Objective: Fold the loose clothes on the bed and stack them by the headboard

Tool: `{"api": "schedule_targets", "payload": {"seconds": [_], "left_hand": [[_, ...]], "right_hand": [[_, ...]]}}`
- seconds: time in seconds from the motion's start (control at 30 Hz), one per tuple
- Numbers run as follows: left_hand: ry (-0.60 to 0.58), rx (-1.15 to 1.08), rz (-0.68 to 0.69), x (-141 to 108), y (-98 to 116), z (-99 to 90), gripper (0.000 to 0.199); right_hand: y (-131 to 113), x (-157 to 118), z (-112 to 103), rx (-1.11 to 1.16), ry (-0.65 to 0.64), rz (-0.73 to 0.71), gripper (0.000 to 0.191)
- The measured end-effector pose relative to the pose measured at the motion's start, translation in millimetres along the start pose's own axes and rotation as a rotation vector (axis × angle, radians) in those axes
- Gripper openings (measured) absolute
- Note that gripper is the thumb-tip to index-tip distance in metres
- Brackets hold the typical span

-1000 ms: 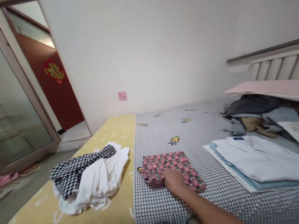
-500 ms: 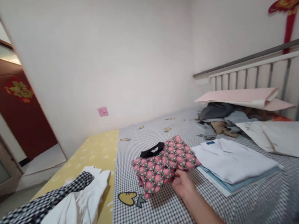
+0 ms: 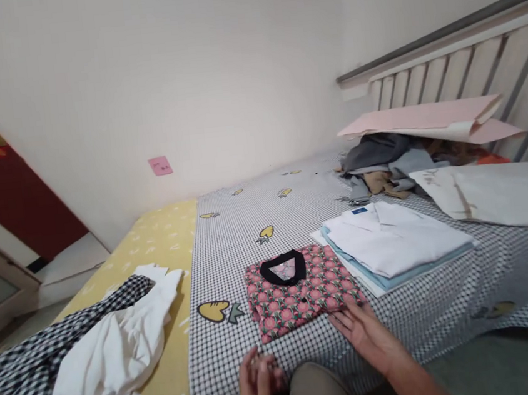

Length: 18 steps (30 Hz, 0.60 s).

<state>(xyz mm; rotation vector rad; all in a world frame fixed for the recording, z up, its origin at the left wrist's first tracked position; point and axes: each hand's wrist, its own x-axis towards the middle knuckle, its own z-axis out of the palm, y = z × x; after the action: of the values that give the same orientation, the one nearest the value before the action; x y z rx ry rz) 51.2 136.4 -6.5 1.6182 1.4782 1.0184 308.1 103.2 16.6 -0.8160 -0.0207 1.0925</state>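
A pink flowered shirt (image 3: 317, 280) with a black collar lies folded flat on the checked bedsheet (image 3: 232, 257). My right hand (image 3: 363, 335) is at its near right edge, fingers stretched out and apart, the tips touching or just beside the cloth. Below the shirt's near left corner is my left hand (image 3: 259, 380), its fingers loosely bent and apart with nothing seen in them. To the right of the shirt sits a stack of folded shirts, a white shirt (image 3: 400, 240) on top and light blue cloth (image 3: 390, 278) beneath.
On the yellow part of the bed (image 3: 164, 233), at left, lie a crumpled white garment (image 3: 111, 358) and a black-and-white checked garment (image 3: 75, 330). A heap of dark clothes (image 3: 372, 151) under pink card (image 3: 425, 116) is by the headboard (image 3: 443, 65), near a white bag-like item (image 3: 504, 194).
The flowered shirt, held up at its near edge by my right hand, now lies flat, and that hand has let go. My left hand has come into view. The camera has tilted down.
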Motion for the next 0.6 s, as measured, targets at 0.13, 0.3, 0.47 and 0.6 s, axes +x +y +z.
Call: {"api": "schedule_targets", "payload": {"seconds": [0.13,0.3,0.47,0.6], "left_hand": [[0.160,0.389,0.379,27.3,49.5,5.6,0.045],[-0.249,0.711,0.740,37.1,57.9,45.2,0.056],[-0.384,0.577,0.608,44.0,38.3,59.8,0.060],[-0.029,0.336,0.175,67.7,42.6,29.7,0.044]], "right_hand": [[-4.5,6.3,2.3,-0.308,0.226,-0.151,0.093],[-4.0,0.3,-11.4,-0.468,0.252,-0.201,0.107],[-14.8,-7.2,-24.3,-0.380,0.114,-0.007,0.092],[-21.3,-1.8,-21.6,-0.210,0.085,0.101,0.074]]}}
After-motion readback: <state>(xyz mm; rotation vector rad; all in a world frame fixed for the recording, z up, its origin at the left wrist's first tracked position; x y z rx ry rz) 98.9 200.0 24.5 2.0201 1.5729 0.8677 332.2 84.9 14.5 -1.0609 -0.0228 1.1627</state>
